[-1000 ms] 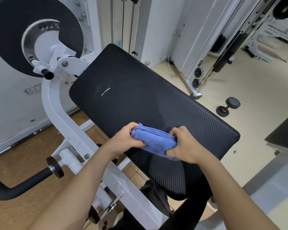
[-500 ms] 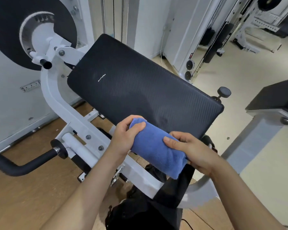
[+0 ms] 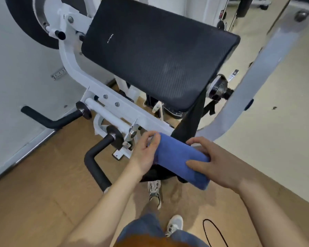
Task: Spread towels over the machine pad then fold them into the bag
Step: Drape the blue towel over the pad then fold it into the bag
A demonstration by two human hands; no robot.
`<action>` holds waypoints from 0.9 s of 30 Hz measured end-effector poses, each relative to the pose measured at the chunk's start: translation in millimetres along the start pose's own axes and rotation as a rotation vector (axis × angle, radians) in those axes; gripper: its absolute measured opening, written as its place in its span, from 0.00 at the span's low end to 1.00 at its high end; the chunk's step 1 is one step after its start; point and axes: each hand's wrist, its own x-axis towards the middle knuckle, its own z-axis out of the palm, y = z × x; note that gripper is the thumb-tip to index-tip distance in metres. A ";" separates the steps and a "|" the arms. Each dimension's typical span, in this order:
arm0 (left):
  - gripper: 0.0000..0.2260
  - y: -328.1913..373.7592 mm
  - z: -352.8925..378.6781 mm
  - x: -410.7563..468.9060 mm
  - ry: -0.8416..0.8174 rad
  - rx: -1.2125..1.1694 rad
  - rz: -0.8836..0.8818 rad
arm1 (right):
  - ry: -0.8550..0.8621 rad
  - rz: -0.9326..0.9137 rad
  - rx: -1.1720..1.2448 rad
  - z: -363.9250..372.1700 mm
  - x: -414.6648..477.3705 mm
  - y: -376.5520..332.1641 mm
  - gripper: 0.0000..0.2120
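The pad (image 3: 157,50) sits at the top, tilted, on the frame (image 3: 114,107); the disc (image 3: 27,25) stands to its left, against the wall (image 3: 11,72). Below the pad, the towel (image 3: 178,159) lies between the left hand (image 3: 144,154) and the right hand (image 3: 219,164), over the bag (image 3: 187,125), which hangs under the pad's near edge; a handle (image 3: 95,163) curves left of the left hand; two shoes (image 3: 154,193) stand on the floor (image 3: 34,193) beneath.

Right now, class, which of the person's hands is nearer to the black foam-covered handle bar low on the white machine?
Left. The left hand grips the folded blue towel's end just beside that handle bar; the right hand holds the towel's far end.
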 end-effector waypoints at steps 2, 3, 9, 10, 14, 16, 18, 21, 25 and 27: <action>0.07 -27.7 1.8 -9.9 0.120 -0.008 -0.141 | 0.119 -0.047 -0.074 11.2 -12.6 17.6 0.16; 0.06 -44.0 1.3 -15.2 0.157 0.033 -0.182 | 0.167 -0.061 -0.076 15.5 -17.3 26.8 0.14; 0.08 -157.9 -6.8 -21.8 0.162 0.513 -0.318 | 0.342 -0.038 -0.057 34.0 -33.6 63.7 0.14; 0.08 -173.2 -6.5 -17.3 0.181 0.514 -0.377 | 0.375 -0.063 -0.071 38.3 -33.5 66.2 0.16; 0.05 -209.4 4.9 10.0 0.304 0.355 -0.576 | 0.391 -0.062 -0.173 57.5 -20.1 73.5 0.21; 0.05 -220.0 11.4 28.3 0.396 0.181 -0.624 | 0.372 -0.072 -0.244 67.8 -9.9 75.1 0.22; 0.07 -230.8 16.4 43.3 0.444 -0.064 -0.689 | 0.364 -0.077 -0.251 76.5 0.5 76.6 0.22; 0.10 -254.9 18.2 55.8 0.473 -0.149 -0.734 | 0.361 -0.069 -0.247 86.4 12.2 80.1 0.22; 0.11 -238.6 18.2 60.5 0.466 -0.093 -0.635 | 0.320 -0.092 -0.325 88.9 21.3 82.2 0.23; 0.15 -198.9 20.2 46.5 0.244 0.028 -0.503 | 0.302 -0.092 -0.401 82.3 22.8 77.7 0.21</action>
